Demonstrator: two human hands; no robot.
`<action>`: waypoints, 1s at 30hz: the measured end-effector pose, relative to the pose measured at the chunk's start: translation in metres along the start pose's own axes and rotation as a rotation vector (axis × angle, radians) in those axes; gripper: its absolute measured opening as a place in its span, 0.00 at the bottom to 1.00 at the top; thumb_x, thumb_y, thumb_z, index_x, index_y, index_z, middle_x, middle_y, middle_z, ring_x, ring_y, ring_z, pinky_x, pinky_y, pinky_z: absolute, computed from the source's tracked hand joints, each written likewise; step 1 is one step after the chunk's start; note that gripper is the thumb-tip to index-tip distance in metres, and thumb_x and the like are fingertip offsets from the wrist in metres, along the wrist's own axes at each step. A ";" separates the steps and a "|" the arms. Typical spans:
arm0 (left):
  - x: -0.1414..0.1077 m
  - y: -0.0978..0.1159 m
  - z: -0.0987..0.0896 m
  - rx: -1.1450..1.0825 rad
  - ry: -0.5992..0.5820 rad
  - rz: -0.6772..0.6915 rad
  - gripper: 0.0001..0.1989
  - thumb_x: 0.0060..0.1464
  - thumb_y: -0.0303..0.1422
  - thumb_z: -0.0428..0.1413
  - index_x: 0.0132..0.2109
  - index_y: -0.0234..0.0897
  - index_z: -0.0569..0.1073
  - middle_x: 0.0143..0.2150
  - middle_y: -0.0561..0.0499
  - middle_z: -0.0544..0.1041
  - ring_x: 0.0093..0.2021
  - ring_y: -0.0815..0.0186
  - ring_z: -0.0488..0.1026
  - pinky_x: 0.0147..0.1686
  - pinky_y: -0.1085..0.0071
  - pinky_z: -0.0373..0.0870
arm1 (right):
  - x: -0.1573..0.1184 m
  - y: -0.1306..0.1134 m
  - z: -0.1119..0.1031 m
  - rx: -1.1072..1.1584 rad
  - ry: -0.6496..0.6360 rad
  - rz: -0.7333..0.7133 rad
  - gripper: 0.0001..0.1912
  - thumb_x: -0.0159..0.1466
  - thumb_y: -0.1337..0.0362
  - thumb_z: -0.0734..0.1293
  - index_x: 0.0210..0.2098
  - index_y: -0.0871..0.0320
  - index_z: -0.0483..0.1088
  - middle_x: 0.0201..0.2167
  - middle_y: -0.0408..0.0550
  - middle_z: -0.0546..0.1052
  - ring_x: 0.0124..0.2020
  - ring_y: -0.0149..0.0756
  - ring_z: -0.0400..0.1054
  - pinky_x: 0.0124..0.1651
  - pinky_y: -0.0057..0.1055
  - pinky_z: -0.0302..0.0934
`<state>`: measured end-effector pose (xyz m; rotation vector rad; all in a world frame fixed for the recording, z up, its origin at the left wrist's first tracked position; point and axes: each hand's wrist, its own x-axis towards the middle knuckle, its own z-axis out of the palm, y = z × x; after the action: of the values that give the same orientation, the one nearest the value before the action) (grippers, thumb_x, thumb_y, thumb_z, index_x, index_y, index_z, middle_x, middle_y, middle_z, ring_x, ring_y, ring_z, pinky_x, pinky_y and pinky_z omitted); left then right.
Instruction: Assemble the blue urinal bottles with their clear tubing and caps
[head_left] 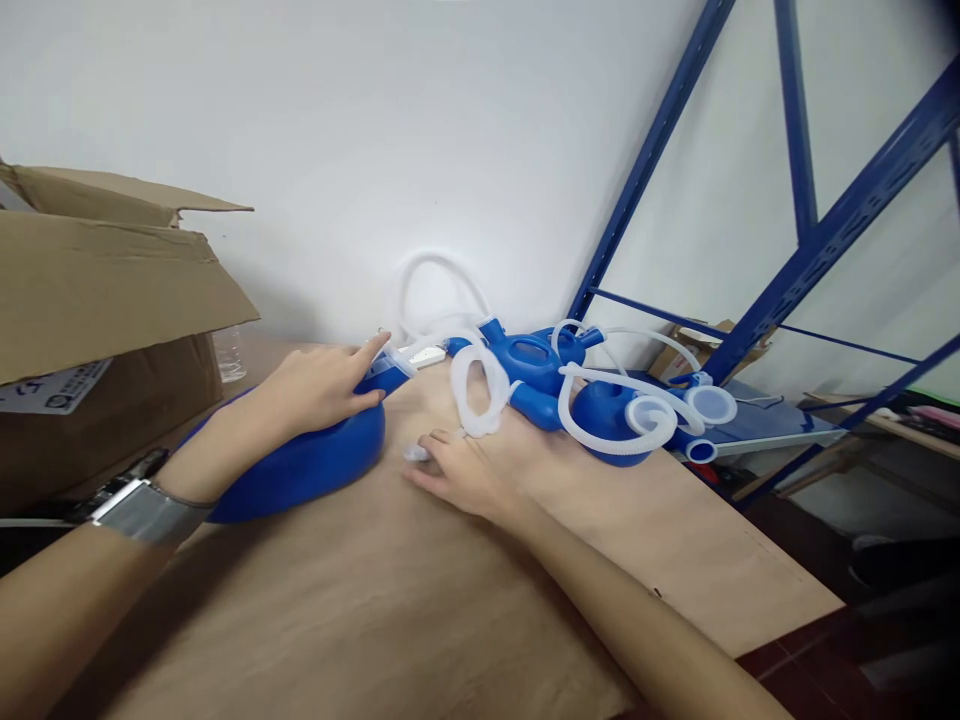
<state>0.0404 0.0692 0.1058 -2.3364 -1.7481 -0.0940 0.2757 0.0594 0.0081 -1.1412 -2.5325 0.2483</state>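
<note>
A blue plastic urinal bottle [322,458] lies on its side at the left of the table. My left hand [319,390] grips it near the neck, with thumb and forefinger on either side. From the neck a whitish hose runs back toward the wall. My right hand [461,470] is low over the tabletop, its fingers closed on a small clear plastic piece [416,453]. Just beyond that hand is a coil of white tubing [455,385]. The piece is partly hidden by my fingers.
More blue bottles [529,362] with white hoses crowd the table's back right, beside a funnel-like cup [711,404]. An open cardboard box [105,290] stands at left, with a clear bottle [230,355] behind. A blue metal rack [787,280] rises at right. The wooden table [720,540] ends at lower right.
</note>
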 end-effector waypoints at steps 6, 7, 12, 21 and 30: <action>0.002 -0.002 0.005 -0.028 0.036 -0.079 0.36 0.69 0.47 0.41 0.77 0.37 0.47 0.56 0.30 0.78 0.54 0.35 0.77 0.40 0.55 0.72 | -0.031 0.018 -0.020 0.315 0.281 -0.149 0.17 0.73 0.52 0.61 0.34 0.56 0.71 0.39 0.49 0.76 0.39 0.38 0.72 0.45 0.35 0.66; 0.002 -0.003 0.006 -0.035 0.034 -0.073 0.36 0.69 0.47 0.42 0.77 0.38 0.47 0.57 0.31 0.78 0.54 0.36 0.77 0.40 0.55 0.72 | -0.033 0.024 -0.022 0.360 0.393 -0.132 0.17 0.73 0.52 0.60 0.35 0.55 0.71 0.39 0.50 0.76 0.39 0.39 0.72 0.45 0.36 0.66; 0.002 -0.006 0.008 -0.061 0.007 -0.053 0.39 0.67 0.49 0.47 0.77 0.37 0.48 0.58 0.32 0.77 0.56 0.35 0.75 0.41 0.54 0.73 | -0.030 0.044 -0.027 0.525 0.854 0.074 0.24 0.73 0.47 0.56 0.30 0.54 0.69 0.29 0.46 0.72 0.28 0.37 0.66 0.33 0.35 0.62; -0.017 0.058 -0.009 -0.152 0.307 0.442 0.17 0.66 0.37 0.52 0.58 0.38 0.71 0.56 0.39 0.75 0.53 0.51 0.76 0.49 0.60 0.72 | -0.015 0.017 -0.017 0.962 0.670 0.182 0.28 0.61 0.36 0.69 0.37 0.55 0.71 0.33 0.48 0.80 0.28 0.38 0.76 0.35 0.38 0.72; -0.003 0.066 0.021 -0.568 0.130 0.451 0.13 0.71 0.36 0.44 0.51 0.39 0.71 0.48 0.42 0.81 0.48 0.55 0.79 0.47 0.61 0.73 | -0.028 0.044 -0.036 0.587 0.687 0.041 0.21 0.69 0.44 0.61 0.44 0.55 0.72 0.38 0.53 0.81 0.42 0.47 0.78 0.49 0.46 0.71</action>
<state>0.1006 0.0533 0.0753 -2.9723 -1.1994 -0.7289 0.3373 0.0681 0.0212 -0.8445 -1.6761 0.4748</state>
